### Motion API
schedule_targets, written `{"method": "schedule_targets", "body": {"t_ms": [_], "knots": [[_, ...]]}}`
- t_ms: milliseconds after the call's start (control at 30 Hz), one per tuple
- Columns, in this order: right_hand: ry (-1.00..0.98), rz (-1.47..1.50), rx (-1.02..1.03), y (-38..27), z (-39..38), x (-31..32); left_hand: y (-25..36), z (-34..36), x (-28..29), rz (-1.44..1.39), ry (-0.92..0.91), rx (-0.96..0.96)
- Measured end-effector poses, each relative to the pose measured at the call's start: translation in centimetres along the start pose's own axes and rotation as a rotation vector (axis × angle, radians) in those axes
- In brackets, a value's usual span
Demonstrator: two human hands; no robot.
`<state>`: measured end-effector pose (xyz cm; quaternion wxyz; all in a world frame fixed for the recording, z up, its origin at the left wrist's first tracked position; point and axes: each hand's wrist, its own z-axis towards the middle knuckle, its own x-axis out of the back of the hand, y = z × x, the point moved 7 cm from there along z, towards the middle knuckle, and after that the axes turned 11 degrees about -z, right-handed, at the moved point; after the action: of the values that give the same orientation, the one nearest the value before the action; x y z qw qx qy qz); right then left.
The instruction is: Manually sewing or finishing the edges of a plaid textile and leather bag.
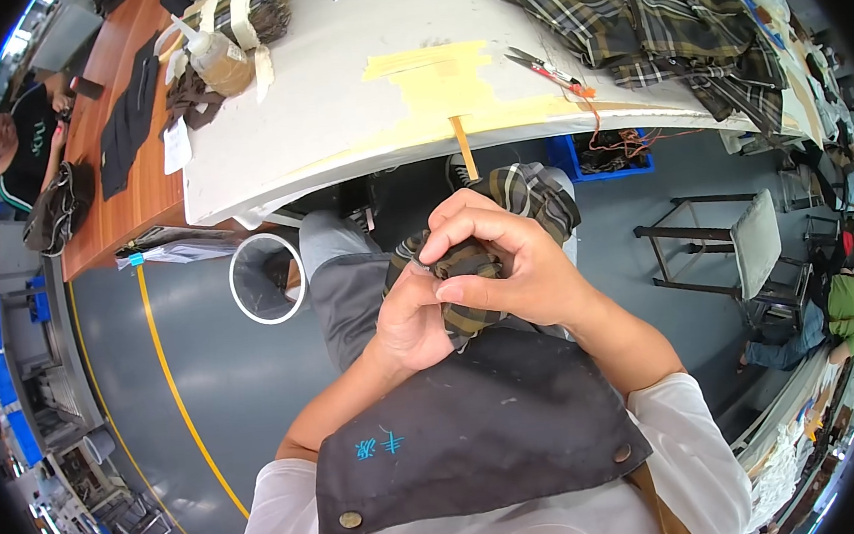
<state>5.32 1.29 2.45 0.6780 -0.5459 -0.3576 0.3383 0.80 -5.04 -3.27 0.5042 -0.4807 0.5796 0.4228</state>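
Observation:
Over my lap, both hands grip a bunched piece of dark green plaid cloth point(542, 198). My left hand point(413, 316) is closed around its near left side, with part of the cloth hidden behind the fingers. From the right, my right hand point(517, 265) curls over the top, its index finger arched and its thumb reaching toward my left hand. Folds of the plaid show between the two hands, and a loose end spreads across my right knee. A grey apron point(479, 423) covers my front.
Ahead is a white table point(334, 104) with yellow tape point(426, 63), a narrow wooden strip point(465, 149) at its edge, thread snips point(547, 72), a plaid garment pile point(628, 20) and a bottle point(221, 64). A bin point(268, 280), blue crate point(595, 168) and stool point(706, 240) stand below.

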Motion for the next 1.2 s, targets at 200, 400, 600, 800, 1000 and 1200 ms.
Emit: {"method": "schedule_targets", "body": {"t_ms": [200, 400, 600, 800, 1000, 1200], "knots": [[0.015, 0.01, -0.031, -0.5, -1.7, 0.4, -0.7, -0.5, 0.5, -0.021, 0.006, 0.063], [0.099, -0.188, -0.043, -1.6, -3.6, 1.4, -1.4, -1.1, -0.7, -0.025, -0.016, 0.083], [0.094, -0.452, 0.02, -3.7, -5.4, 2.1, 0.0, -3.5, -1.9, 0.418, -0.231, 0.073], [0.351, -0.469, 0.244, -11.5, -4.8, 6.3, 2.2, -5.3, -0.6, 2.362, -0.259, 0.315], [0.452, -0.97, 0.683, -14.2, 1.2, 4.1, 3.6, -8.4, -4.6, 1.266, -0.048, -0.052], [-0.182, -0.488, 0.401, -11.3, -1.5, -0.3, 4.7, -9.4, -4.9, 0.777, -0.103, -0.398]]}}
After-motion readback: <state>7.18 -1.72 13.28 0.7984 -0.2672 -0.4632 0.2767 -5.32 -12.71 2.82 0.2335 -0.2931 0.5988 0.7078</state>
